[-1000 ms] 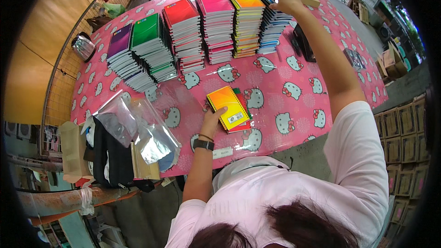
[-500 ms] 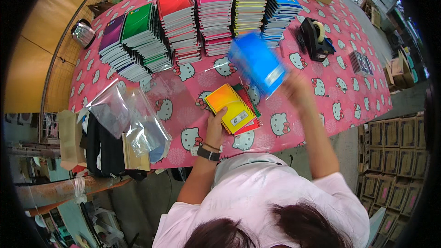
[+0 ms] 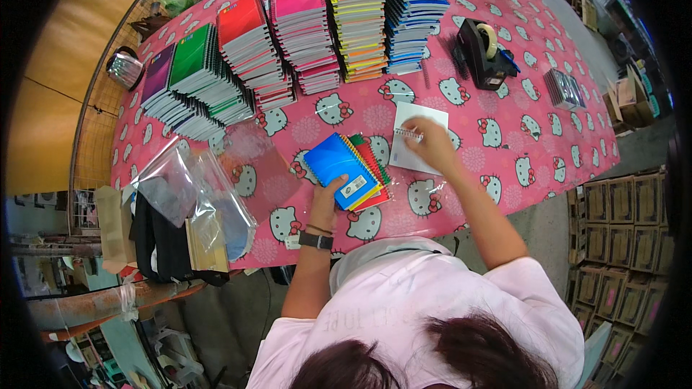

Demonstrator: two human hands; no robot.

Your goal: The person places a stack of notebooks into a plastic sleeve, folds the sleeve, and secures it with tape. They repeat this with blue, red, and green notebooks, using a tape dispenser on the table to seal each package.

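My left hand is closed round the near-left side of a fanned bundle of small spiral notebooks. A blue notebook lies on top, a label on its cover. Yellow, red and green edges peek out beneath it, and the lower ones are mostly hidden. Just to the right, my right hand bends its fingers over a white-paged spiral notebook on the table. White wire coil shows beside the fingertips, with paper above and below it. The hand covers part of the pages.
Tall stacks of spiral notebooks in several colours stand across the far side. A black tape dispenser and a small dark stack lie to the right. Clear plastic bags drape over the left front edge of the pink patterned table.
The blue notebook has passed from my right hand onto the bundle in my left, covering the yellow one. A white-paged notebook now shows under my right hand. The view has shifted slightly.
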